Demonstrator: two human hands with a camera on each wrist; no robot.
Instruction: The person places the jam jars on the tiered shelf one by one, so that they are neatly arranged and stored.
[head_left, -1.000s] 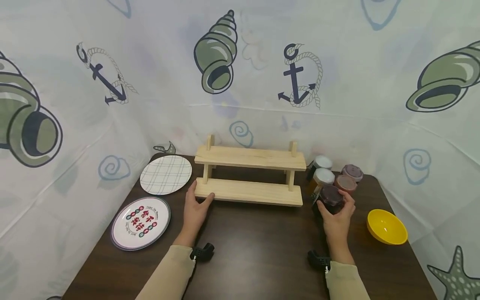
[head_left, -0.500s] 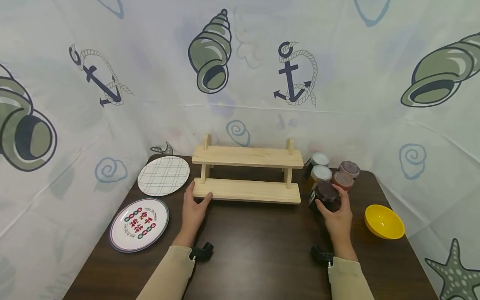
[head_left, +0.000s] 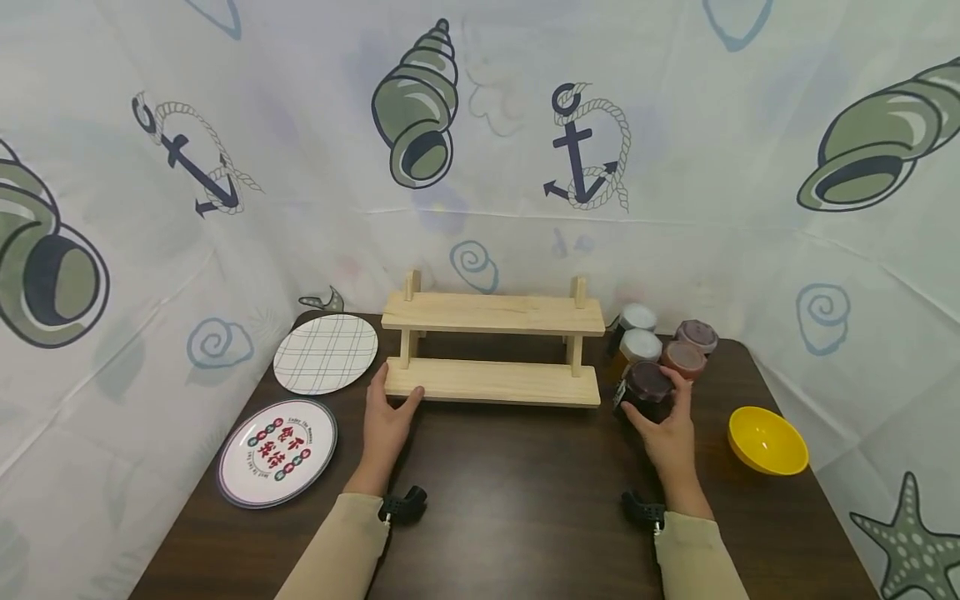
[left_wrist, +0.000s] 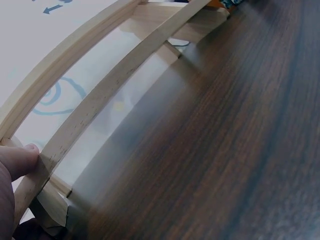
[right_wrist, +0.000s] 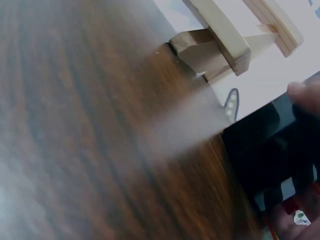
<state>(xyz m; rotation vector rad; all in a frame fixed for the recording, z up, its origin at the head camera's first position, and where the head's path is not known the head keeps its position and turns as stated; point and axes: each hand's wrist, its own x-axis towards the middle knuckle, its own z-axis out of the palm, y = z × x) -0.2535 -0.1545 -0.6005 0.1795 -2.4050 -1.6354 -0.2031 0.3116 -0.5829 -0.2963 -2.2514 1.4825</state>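
A person's right hand (head_left: 666, 437) grasps a dark jar (head_left: 647, 385), thumb and fingers set around it, just beside a two-tier wooden shelf (head_left: 491, 382) and off its 4 o'clock corner; whether the jar's base touches the brown table (head_left: 517, 500) cannot be told. The left hand (head_left: 386, 425) grips the shelf's 8 o'clock corner, thumb on the lower board's front edge. From the dark jar, two white-lidded jars (head_left: 640, 344) stand at 12 o'clock, two reddish-lidded jars (head_left: 683, 359) toward 2, and a yellow bowl (head_left: 768, 442) between 3 and 4. A checked plate (head_left: 326, 354) lies at the shelf's 9 o'clock, a printed plate (head_left: 277, 454) at 8.
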